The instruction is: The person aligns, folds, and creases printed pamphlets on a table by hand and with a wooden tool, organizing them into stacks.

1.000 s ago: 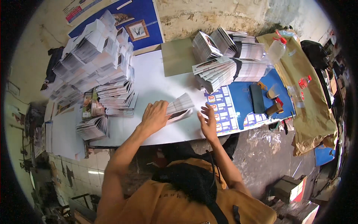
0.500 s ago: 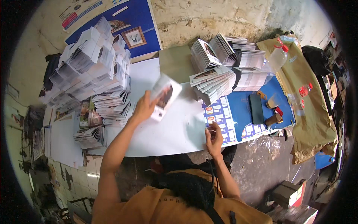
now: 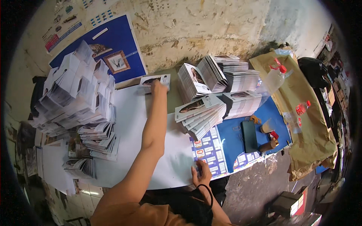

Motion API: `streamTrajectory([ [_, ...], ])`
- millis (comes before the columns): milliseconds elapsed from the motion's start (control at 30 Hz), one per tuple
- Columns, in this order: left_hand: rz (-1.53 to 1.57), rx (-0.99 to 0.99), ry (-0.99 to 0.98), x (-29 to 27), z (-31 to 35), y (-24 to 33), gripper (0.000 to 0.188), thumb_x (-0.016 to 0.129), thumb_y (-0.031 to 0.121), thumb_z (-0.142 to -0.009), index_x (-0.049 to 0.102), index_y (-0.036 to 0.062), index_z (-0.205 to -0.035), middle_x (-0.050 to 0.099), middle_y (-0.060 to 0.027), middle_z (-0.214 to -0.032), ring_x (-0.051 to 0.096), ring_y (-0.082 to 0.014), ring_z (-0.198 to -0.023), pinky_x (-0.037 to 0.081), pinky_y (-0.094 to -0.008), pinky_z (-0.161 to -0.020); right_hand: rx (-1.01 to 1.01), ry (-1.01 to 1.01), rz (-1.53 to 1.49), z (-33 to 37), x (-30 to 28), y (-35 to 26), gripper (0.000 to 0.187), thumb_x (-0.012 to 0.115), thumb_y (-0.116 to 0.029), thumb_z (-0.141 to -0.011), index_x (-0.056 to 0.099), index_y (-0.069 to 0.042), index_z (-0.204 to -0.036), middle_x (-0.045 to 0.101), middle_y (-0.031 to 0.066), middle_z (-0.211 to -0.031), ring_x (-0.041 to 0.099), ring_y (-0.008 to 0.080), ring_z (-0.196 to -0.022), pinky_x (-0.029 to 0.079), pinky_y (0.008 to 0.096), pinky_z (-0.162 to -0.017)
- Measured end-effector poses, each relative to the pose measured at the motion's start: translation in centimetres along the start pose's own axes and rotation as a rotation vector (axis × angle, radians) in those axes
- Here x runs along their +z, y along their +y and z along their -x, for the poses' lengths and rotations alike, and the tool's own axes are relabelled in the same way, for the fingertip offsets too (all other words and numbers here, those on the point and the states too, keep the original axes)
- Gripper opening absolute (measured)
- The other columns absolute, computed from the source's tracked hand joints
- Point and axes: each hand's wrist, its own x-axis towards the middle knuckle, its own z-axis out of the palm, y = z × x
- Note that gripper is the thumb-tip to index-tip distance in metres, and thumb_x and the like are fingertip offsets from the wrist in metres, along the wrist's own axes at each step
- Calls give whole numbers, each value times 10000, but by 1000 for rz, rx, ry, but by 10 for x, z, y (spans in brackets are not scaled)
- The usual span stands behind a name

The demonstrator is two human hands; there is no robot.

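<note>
At the back of the table, near the wall, my left hand [image 3: 159,87] is closed on a white booklet [image 3: 144,83] with a dark picture on its cover. The hand and forearm hide part of the booklet. My right hand [image 3: 203,173] rests at the table's front edge, thumb apart from the loosely bent fingers, holding nothing visible. Ahead of it, a fanned pile of booklets [image 3: 200,113] lies beside more upright bundles of booklets [image 3: 201,77]. To the left rise tall stacks of booklets [image 3: 71,94], with smaller fanned piles [image 3: 98,137] in front.
A blue sheet [image 3: 233,132] on the right bears a dark phone [image 3: 249,136], a plastic cup [image 3: 267,126] and a brown cylinder [image 3: 267,146]. Brown paper [image 3: 313,132] covers the far right, with a red-capped bottle [image 3: 274,78] on it. A blue poster [image 3: 132,56] leans against the wall.
My left hand has carried the booklet away from me to the back of the table, my arm now stretched out. My right hand stays near the front edge. The view has shifted.
</note>
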Motion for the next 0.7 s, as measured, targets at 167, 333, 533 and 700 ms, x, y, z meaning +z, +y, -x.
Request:
streamTrajectory([
  [167, 2, -66, 189, 46, 52, 57, 674, 611, 589, -823, 586, 144, -1329, 643, -111, -1284, 618, -290, -1152, 490, -562, -912, -12, -61, 3, -3, 4, -9, 380, 737, -144, -821, 620, -4, -1155, 661, 177, -1024, 676, 332, -887, 543, 385, -791],
  [333, -124, -55, 38, 47, 63, 83, 800, 502, 714, -825, 522, 141, -1384, 568, -129, -1377, 504, -377, -1275, 371, -662, -1016, -1, -73, 2, -4, 5, -11, 385, 727, -141, -817, 617, -6, -1161, 653, 171, -1012, 659, 316, -842, 539, 374, -760],
  [533, -541, -277, -192, -26, 80, 122, 1026, 523, 867, -743, 456, 129, -1453, 528, -261, -1351, 579, -372, -1186, 469, -529, -1014, -77, -95, -26, -8, 10, -17, 408, 736, -140, -804, 604, 14, -1158, 628, 185, -964, 620, 355, -853, 505, 412, -760],
  [700, -1174, 437, -471, -102, 216, 87, 820, 596, 758, -805, 628, 35, -1190, 690, -129, -992, 651, -194, -785, 525, -325, -709, -38, -43, -30, -4, 11, -11, 290, 691, -120, -871, 612, 23, -1110, 639, 194, -970, 638, 355, -873, 509, 404, -782],
])
